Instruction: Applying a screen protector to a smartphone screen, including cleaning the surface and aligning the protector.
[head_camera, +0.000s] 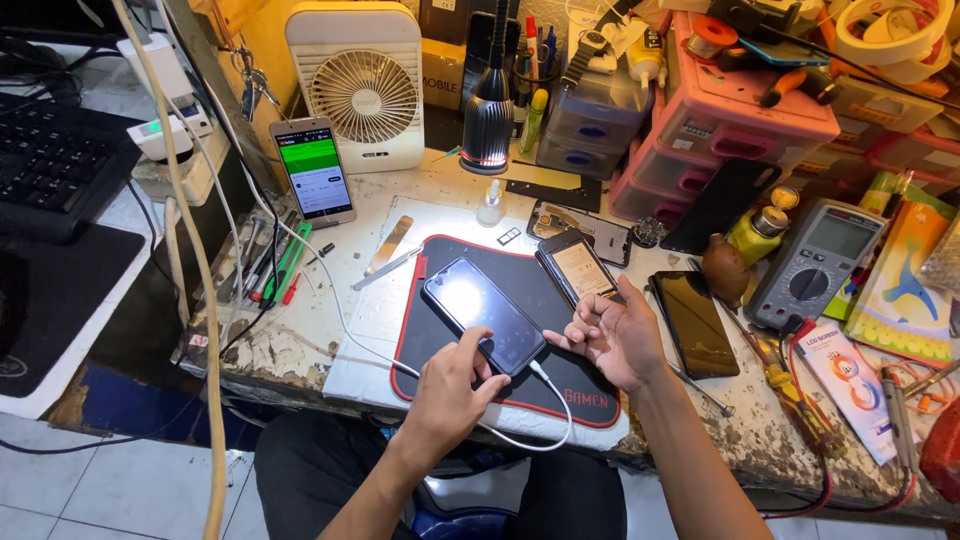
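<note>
Left hand (450, 390): grip pinches white cable (520, 440) beside glossy black phone (483, 315). Right hand (612, 338), at 3 o'clock: grip loose, fingertips on phone's corner. Phone flat on red-edged black mat (590, 395), chipped white table (290, 340). Ribbed fan (362, 95) at 11 o'clock.

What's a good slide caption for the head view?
Two hands, left hand and right hand, at a dark smartphone on a black mat.
</note>
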